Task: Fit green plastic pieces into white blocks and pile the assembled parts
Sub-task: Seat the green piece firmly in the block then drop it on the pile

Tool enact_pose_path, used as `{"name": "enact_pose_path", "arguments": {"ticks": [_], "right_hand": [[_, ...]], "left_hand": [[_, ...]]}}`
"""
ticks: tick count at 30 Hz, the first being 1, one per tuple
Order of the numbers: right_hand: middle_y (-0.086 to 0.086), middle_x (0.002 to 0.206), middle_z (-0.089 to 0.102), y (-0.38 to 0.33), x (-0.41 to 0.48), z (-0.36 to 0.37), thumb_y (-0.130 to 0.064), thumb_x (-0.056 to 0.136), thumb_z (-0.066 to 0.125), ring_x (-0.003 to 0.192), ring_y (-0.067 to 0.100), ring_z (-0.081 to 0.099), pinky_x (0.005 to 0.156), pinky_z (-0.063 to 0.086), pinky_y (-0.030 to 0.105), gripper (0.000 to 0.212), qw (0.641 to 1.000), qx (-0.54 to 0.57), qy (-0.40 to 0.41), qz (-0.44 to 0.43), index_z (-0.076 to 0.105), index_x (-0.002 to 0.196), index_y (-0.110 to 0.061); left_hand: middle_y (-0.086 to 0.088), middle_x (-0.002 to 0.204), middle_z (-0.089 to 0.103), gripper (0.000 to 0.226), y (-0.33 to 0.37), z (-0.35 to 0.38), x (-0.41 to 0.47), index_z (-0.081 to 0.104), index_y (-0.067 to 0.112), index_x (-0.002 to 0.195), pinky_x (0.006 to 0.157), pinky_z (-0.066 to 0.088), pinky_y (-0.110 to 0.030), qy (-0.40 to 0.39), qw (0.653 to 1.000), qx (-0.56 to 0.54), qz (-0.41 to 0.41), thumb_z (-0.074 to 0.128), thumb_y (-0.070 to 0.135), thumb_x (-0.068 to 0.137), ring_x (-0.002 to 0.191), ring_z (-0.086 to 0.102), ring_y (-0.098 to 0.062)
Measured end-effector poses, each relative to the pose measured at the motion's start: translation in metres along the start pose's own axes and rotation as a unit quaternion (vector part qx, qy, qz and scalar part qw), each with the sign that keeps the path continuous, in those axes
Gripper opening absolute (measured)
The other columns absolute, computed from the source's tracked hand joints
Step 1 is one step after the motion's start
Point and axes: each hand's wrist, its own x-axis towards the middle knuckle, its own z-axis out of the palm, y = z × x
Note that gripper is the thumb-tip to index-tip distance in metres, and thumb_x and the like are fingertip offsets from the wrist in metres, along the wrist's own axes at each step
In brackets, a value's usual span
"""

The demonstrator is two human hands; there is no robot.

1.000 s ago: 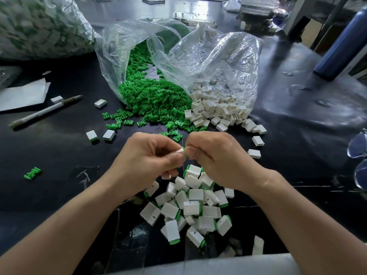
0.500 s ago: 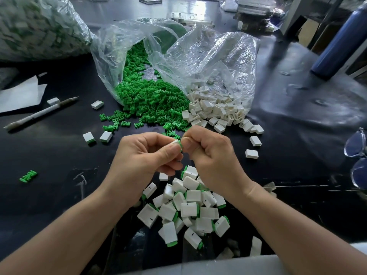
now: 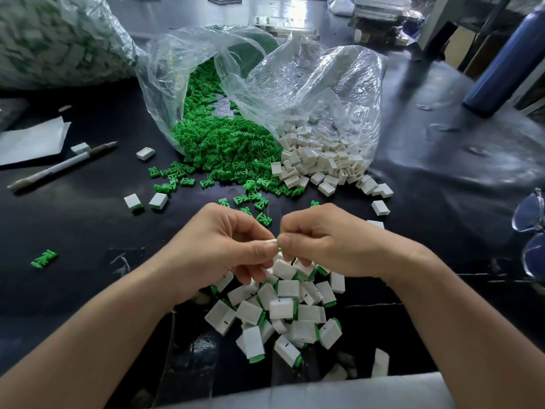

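Observation:
My left hand (image 3: 219,246) pinches a small white block (image 3: 271,241) between thumb and fingers, mostly hidden. My right hand (image 3: 327,240) pinches a green plastic piece (image 3: 278,247) pressed against that block; the two hands meet above the pile of assembled white-and-green parts (image 3: 283,311). Loose green pieces (image 3: 224,146) spill from a clear bag (image 3: 177,84) behind the hands. Empty white blocks (image 3: 318,160) spill from a second clear bag (image 3: 324,84) to its right.
A pen (image 3: 62,166) and white paper (image 3: 32,140) lie at left, with stray white blocks (image 3: 146,153) and a lone green piece (image 3: 44,258). A big filled bag (image 3: 56,36) sits far left, a blue bottle (image 3: 507,60) and glasses (image 3: 530,231) at right.
Both hands stay together at the same spot, working the block and green piece between the fingertips. The pile below looks unchanged.

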Motion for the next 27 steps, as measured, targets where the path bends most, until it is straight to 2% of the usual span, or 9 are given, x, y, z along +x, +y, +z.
{"name": "enact_pose_path", "arguments": {"ticks": [2, 7, 10, 12, 14, 16, 20, 24, 27], "right_hand": [[-0.007, 0.056, 0.05, -0.001, -0.002, -0.002, -0.022, 0.091, 0.05, 0.05, 0.004, 0.04, 0.051, 0.032, 0.023, 0.03, 1.0, 0.001, -0.03, 0.003, 0.053, 0.061, -0.023], [-0.007, 0.052, 0.048, -0.003, -0.004, -0.003, -0.019, 0.091, 0.05, 0.048, 0.004, 0.04, 0.048, 0.032, 0.019, 0.033, 0.998, 0.003, -0.065, -0.002, 0.053, 0.059, -0.024], [-0.009, 0.05, 0.043, -0.002, 0.0, 0.002, -0.015, 0.091, 0.052, 0.05, 0.006, 0.038, 0.048, 0.03, 0.021, 0.033, 0.999, -0.002, 0.021, -0.038, 0.048, 0.059, -0.024], [-0.006, 0.053, 0.041, -0.001, 0.003, 0.008, -0.012, 0.09, 0.052, 0.052, 0.007, 0.036, 0.051, 0.03, 0.027, 0.033, 0.994, 0.018, 0.091, -0.05, 0.045, 0.058, -0.02], [0.004, 0.057, 0.046, 0.0, 0.005, 0.013, -0.01, 0.089, 0.053, 0.055, 0.009, 0.037, 0.054, 0.032, 0.033, 0.029, 0.989, 0.043, 0.135, -0.051, 0.048, 0.06, -0.011], [0.007, 0.059, 0.047, 0.0, 0.006, 0.018, -0.008, 0.089, 0.053, 0.056, 0.011, 0.037, 0.054, 0.033, 0.032, 0.026, 0.983, 0.072, 0.162, -0.05, 0.05, 0.063, -0.008], [0.009, 0.063, 0.051, -0.001, 0.007, 0.022, -0.01, 0.09, 0.052, 0.059, 0.016, 0.041, 0.056, 0.037, 0.035, 0.024, 0.978, 0.087, 0.182, -0.047, 0.053, 0.066, -0.007], [-0.004, 0.055, 0.044, 0.0, 0.006, 0.015, -0.016, 0.091, 0.052, 0.051, 0.005, 0.036, 0.049, 0.031, 0.025, 0.026, 0.98, 0.104, 0.166, -0.035, 0.055, 0.069, -0.002], [-0.005, 0.057, 0.053, -0.001, 0.007, 0.012, -0.032, 0.091, 0.051, 0.051, 0.004, 0.043, 0.05, 0.035, 0.022, 0.037, 0.97, 0.18, 0.163, -0.019, 0.059, 0.068, -0.006]], "left_hand": [[-0.013, 0.059, 0.066, 0.019, 0.001, 0.0, -0.001, 0.07, 0.001, 0.071, 0.043, 0.048, -0.02, -0.02, 1.0, 0.003, -0.003, 0.068, 0.018, 0.061, 0.046, 0.06, -0.014], [-0.013, 0.059, 0.066, 0.021, 0.002, -0.002, -0.003, 0.071, 0.001, 0.071, 0.042, 0.046, -0.019, -0.058, 0.998, 0.009, -0.009, 0.069, 0.019, 0.061, 0.044, 0.059, -0.013], [-0.013, 0.058, 0.065, 0.015, 0.002, -0.004, -0.002, 0.071, 0.004, 0.065, 0.04, 0.045, -0.019, -0.014, 1.0, -0.027, 0.008, 0.07, 0.018, 0.06, 0.044, 0.059, -0.014], [-0.011, 0.057, 0.066, 0.012, 0.001, -0.003, -0.001, 0.071, 0.006, 0.062, 0.04, 0.045, -0.018, 0.034, 0.998, -0.053, 0.029, 0.069, 0.018, 0.058, 0.044, 0.06, -0.014], [-0.01, 0.056, 0.066, 0.013, -0.002, 0.0, 0.001, 0.07, 0.007, 0.063, 0.039, 0.045, -0.017, 0.068, 0.994, -0.072, 0.041, 0.068, 0.019, 0.058, 0.043, 0.06, -0.013], [-0.008, 0.056, 0.066, 0.014, -0.004, 0.003, 0.001, 0.071, 0.007, 0.062, 0.04, 0.046, -0.017, 0.086, 0.991, -0.092, 0.047, 0.068, 0.02, 0.058, 0.044, 0.06, -0.013], [-0.007, 0.058, 0.067, 0.014, -0.004, 0.003, 0.002, 0.072, 0.01, 0.063, 0.042, 0.048, -0.018, 0.09, 0.989, -0.103, 0.052, 0.068, 0.022, 0.058, 0.045, 0.062, -0.013], [-0.008, 0.061, 0.068, 0.014, -0.002, 0.003, 0.004, 0.072, 0.008, 0.069, 0.042, 0.049, -0.019, 0.083, 0.989, -0.106, 0.062, 0.067, 0.019, 0.061, 0.047, 0.062, -0.014], [-0.007, 0.068, 0.072, 0.022, -0.002, 0.003, 0.004, 0.071, 0.012, 0.083, 0.044, 0.05, -0.019, 0.096, 0.987, -0.101, 0.082, 0.066, 0.021, 0.063, 0.052, 0.065, -0.015]]}}
